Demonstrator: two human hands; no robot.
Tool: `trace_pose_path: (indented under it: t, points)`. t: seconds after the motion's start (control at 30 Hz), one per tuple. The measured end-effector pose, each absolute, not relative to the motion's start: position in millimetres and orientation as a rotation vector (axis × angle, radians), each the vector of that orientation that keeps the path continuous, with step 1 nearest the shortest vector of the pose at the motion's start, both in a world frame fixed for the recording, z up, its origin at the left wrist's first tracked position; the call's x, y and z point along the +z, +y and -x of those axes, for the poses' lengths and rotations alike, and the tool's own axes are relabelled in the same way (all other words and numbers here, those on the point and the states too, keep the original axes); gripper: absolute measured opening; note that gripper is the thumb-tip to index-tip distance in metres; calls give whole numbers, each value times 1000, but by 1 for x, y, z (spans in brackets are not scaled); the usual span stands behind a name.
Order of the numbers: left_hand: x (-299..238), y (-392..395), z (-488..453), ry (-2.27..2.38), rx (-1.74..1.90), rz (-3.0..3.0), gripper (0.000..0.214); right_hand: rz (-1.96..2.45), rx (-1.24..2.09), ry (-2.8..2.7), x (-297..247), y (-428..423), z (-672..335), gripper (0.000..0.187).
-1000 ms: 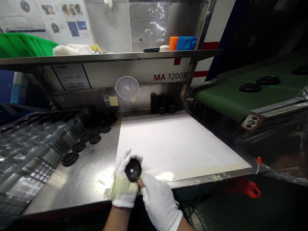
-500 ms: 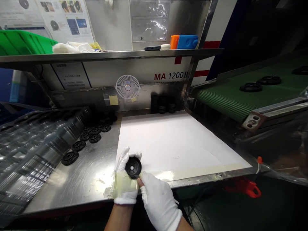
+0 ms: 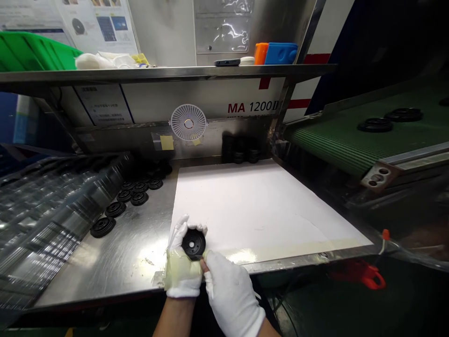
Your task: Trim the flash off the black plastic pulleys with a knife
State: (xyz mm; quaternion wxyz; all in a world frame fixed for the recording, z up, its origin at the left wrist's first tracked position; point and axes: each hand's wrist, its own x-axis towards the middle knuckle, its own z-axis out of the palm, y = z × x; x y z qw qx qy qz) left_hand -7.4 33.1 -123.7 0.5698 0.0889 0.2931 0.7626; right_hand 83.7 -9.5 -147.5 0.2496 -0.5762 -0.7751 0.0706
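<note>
My left hand [image 3: 181,271], in a white glove with yellowish tape around its fingers, is shut on a black rubber grooved wheel [image 3: 193,244] with a central hole. My right hand [image 3: 231,299], also in a white glove, sits just below it. The right hand's fingertip presses at the wheel's lower rim, and a small tool could be hidden there. Both hands hover at the front edge of a white sheet [image 3: 259,206] lying on a stainless steel table [image 3: 119,262].
Several black wheels [image 3: 115,209] stand in rows at the table's left, beside a ribbed clear plastic sheet [image 3: 45,210]. Dark stacks [image 3: 238,149] stand at the back. Right, a green conveyor belt [image 3: 333,142] carries black wheels [image 3: 374,124]. A small fan [image 3: 188,122] sits under a shelf [image 3: 168,73].
My hands and the wheel stay almost in the same grip. The whole scene shifts slightly in view with my head.
</note>
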Motion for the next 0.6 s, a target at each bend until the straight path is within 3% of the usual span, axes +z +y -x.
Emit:
trace_pose_path:
  t: [0.17,0.4,0.6]
  points:
    - [-122,29,18,641,1531,-227,42,1571,176,-2090,-145,-4,-92,15]
    - [-126,35,8,649,1717,-281,20,1611,189,-2091,-148,-7,-87,14]
    - [-129,32,13,645,1705,-234,32,1570,176,-2079,-147,-8,-84,19]
